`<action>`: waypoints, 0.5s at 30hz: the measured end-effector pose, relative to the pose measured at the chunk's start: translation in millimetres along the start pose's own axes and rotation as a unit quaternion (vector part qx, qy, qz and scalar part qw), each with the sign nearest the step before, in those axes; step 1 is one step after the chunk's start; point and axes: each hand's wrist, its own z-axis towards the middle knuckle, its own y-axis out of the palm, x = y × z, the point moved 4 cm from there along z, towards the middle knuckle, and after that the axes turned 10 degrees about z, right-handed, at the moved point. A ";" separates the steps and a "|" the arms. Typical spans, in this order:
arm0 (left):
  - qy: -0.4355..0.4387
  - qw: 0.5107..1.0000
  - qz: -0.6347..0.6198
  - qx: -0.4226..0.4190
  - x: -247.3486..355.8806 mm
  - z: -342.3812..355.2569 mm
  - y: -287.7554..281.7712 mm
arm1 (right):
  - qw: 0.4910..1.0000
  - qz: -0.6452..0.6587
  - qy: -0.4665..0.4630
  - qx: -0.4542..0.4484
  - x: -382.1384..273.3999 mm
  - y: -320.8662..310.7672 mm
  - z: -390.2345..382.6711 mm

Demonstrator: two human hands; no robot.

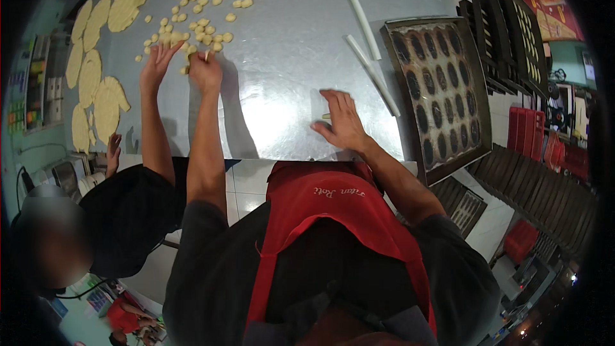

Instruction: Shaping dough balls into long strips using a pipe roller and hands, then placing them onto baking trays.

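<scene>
My left hand (205, 72) reaches to the far left of the metal table, its fingers closed at the near edge of the scattered dough balls (204, 22). A pale bit of dough shows at its fingertips. Flat on the tabletop near the front edge lies my right hand (343, 118), fingers stretched and thumb apart. Between that thumb and the fingers a small piece of dough (327, 116) peeks out, partly hidden by the hand. Just left of my left hand, a co-worker's hand (160, 57) touches the dough balls.
Flat dough sheets (131, 1) cover the table's left side. Two white rods (360, 19) lie at right, beside a dark tray with oval hollows (442, 83). Farther right stand stacked trays (528, 38) and a red crate (525, 133). The co-worker (128, 218) stands close on my left.
</scene>
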 end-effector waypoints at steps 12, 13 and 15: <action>-0.009 0.892 -0.358 -0.275 123.1 -233.2 5.1 | 0.864 0.286 0.042 0.412 60.8 -188.7 37.9; -0.035 0.897 -0.333 -0.290 135.0 -237.5 8.8 | 0.863 0.177 0.060 0.469 82.8 -199.5 39.9; -0.059 0.900 -0.305 -0.305 152.4 -248.6 14.9 | 0.848 0.066 0.080 0.520 137.9 -201.2 25.7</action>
